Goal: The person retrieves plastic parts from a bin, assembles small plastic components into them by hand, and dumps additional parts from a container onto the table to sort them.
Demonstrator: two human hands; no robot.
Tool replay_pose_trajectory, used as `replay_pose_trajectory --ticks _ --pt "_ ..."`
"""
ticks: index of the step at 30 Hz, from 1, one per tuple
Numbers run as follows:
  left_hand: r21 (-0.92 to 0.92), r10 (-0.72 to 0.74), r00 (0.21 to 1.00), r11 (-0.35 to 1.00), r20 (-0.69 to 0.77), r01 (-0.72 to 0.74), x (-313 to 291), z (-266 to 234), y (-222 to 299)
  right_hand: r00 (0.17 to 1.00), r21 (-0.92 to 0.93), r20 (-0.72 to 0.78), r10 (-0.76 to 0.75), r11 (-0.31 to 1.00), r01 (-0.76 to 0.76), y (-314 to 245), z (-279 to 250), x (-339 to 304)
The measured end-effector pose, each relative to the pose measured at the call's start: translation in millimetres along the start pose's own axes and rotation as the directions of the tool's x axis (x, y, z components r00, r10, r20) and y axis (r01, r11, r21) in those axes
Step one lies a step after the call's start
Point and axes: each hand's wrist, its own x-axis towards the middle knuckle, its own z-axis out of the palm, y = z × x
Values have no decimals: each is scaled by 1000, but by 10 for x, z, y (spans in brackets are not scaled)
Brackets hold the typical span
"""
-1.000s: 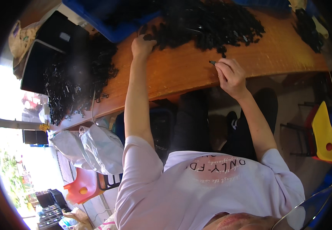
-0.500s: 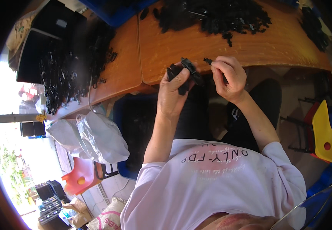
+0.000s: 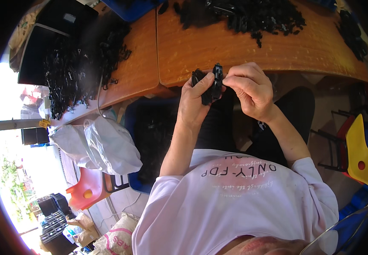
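My left hand (image 3: 194,95) is closed around a few dark plastic parts, above my lap at the table's near edge. One of them, a narrow black plastic part (image 3: 217,80), stands upright on the side facing my other hand. Another black part (image 3: 197,76) pokes out beyond the thumb. My right hand (image 3: 254,91) is bent into a pinch, its fingertips right beside the narrow part. Whatever lies between those fingertips is hidden.
A heap of small black parts (image 3: 273,19) lies on the wooden table (image 3: 192,51). More black parts (image 3: 69,72) spread at the left, beside a blue tray (image 3: 135,12). A white bag (image 3: 111,146) hangs below. A yellow chair (image 3: 362,148) stands right.
My right hand has brought a small black piece leftward to the parts; that piece no longer shows. My left hand has turned the narrow part from slanted to upright.
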Motion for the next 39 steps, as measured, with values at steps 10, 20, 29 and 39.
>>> replay_pose_trajectory --ticks 10,20,29,39 --pt "136 -180 983 975 33 174 -29 -78 38 985 33 151 -80 997 76 84 -51 32" --pt "505 -6 1000 863 -19 14 -251 39 96 815 180 327 478 815 -551 -41 59 -146" --pt "698 -12 984 704 -175 133 -640 -122 249 819 241 264 509 788 -567 -59 260 -118" --pt "965 364 931 256 -36 -63 -228 -369 1073 900 -741 -192 390 544 -394 1024 -375 -85"
